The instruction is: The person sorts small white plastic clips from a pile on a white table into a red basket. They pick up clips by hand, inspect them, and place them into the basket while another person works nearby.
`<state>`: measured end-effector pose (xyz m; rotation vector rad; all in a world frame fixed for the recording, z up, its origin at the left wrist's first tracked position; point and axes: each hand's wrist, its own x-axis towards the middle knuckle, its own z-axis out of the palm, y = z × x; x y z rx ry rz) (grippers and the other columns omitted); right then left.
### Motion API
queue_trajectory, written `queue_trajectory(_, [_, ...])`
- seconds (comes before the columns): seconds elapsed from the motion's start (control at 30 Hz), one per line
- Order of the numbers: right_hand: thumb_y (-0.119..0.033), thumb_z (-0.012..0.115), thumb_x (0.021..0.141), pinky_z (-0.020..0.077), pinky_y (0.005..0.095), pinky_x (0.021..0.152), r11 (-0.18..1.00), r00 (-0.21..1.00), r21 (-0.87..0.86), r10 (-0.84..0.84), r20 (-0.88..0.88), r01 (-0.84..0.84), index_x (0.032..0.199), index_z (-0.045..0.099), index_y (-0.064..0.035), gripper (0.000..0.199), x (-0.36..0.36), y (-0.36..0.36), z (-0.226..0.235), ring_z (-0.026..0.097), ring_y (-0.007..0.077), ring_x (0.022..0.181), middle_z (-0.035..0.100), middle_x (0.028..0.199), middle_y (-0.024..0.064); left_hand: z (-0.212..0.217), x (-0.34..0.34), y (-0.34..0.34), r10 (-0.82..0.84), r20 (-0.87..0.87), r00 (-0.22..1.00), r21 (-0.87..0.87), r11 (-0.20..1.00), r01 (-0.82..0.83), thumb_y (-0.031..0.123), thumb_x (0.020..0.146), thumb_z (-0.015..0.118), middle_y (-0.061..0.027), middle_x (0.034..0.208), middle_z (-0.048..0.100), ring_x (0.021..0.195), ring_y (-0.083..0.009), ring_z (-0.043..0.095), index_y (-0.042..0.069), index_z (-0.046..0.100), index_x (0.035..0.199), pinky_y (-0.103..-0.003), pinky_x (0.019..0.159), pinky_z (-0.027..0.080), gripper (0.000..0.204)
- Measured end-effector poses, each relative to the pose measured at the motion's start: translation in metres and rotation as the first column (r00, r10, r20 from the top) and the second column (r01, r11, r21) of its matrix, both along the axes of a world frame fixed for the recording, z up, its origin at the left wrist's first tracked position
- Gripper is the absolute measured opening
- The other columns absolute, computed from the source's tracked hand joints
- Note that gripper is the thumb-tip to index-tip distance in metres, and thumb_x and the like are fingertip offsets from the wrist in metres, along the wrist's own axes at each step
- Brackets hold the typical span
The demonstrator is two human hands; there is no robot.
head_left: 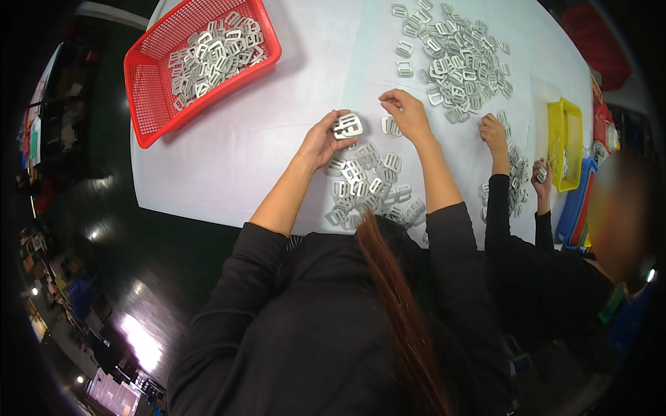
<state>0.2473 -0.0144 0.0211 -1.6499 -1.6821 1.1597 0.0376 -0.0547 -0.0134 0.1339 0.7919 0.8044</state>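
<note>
My left hand (322, 143) holds a small stack of silver-grey slide buckles (348, 126), flat rectangular frames with slots, between thumb and fingers over the white table. To its right my right hand (408, 118) hovers with bent fingers, a small gap between thumb and forefinger, and nothing visible in it. Just under that hand lies a small group of buckles (390, 126), partly covered by it. A loose pile of the same buckles (361, 177) spreads between my forearms, close to the table's near edge.
A red plastic basket (161, 90) with many buckles stands at the far left. A large buckle heap (454, 59) lies at the far right. On my right a co-worker's hands (494, 135) handle buckles near another pile (517, 180). Beyond are a yellow basket (574, 142) and blue bin (576, 201).
</note>
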Motion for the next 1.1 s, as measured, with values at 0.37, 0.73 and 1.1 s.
queue_trajectory(0.37, [-0.009,0.066,0.070,0.0475,0.0367,0.076,0.995,0.819,0.067,-0.093,0.566,0.067,0.115,0.053,-0.0158,0.048,0.033,-0.051,-0.019,0.051,0.0253,0.099,0.049,0.105,0.0041,0.016,-0.023,0.004,-0.069,0.146,0.987,0.089,0.994,0.056,0.014,0.087,0.053,-0.0112,0.112,0.052,0.096,-0.0245,0.057,0.008,0.046,0.114,-0.032,0.073,0.056,0.028])
queue_trajectory(0.73, [-0.006,0.056,0.074,0.0517,0.0308,0.060,0.898,0.721,0.366,-0.084,0.688,-0.245,0.109,0.055,-0.0031,0.036,0.050,-0.046,-0.050,0.055,0.0222,0.074,0.055,0.087,0.0072,0.015,0.006,0.000,-0.109,-0.116,0.987,0.077,0.990,0.118,0.022,0.090,0.051,-0.0106,0.113,0.051,0.099,-0.0218,0.056,0.005,0.046,0.115,-0.036,0.076,0.054,0.030])
queue_trajectory(1.1, [-0.013,0.062,0.079,0.0418,0.0224,0.056,0.971,0.921,-0.228,-0.152,-0.359,0.071,0.089,0.063,0.0010,0.017,-0.004,-0.040,0.037,0.051,0.0085,0.060,0.058,0.069,0.0007,0.036,0.032,-0.003,-0.082,-0.009,0.997,0.081,0.993,0.083,0.039,0.095,0.034,-0.0109,0.109,0.052,0.096,-0.0207,0.056,0.002,0.044,0.115,-0.036,0.078,0.053,0.044])
